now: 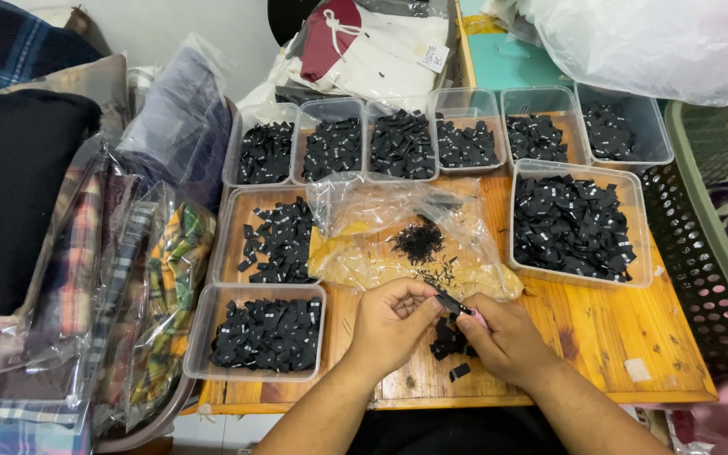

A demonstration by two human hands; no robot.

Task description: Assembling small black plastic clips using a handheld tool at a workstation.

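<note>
Black fabric label (451, 303), small and folded, sits pinched between both hands at the near edge of the wooden table (600, 329). Left hand (391, 318): thumb and forefinger pressed together on one end of it. Right hand (505, 337): fingertips closed on the other end, other fingers curled under.

Just below the hands, a small loose pile of labels (446, 341) lies on the bare wood, one stray piece nearer the table edge. Judged as the unsorted remainder: little left there.

Beyond the hands, toward the table's middle, a crumpled clear plastic bag (398, 240) holds a clump of black thread scraps (417, 240).

Around that, clear plastic tubs already well filled with the same labels: near-left tub (212, 337), a tray (231, 236) behind it, large tub (638, 227) at the right, and a row of six small tubs (465, 105) along the far edge.

Left of the table, bagged plaid fabrics (162, 278); right of it, a dark perforated basket (701, 270).

Judgement: most stock looks binned; only the handful by the hands remains.
</note>
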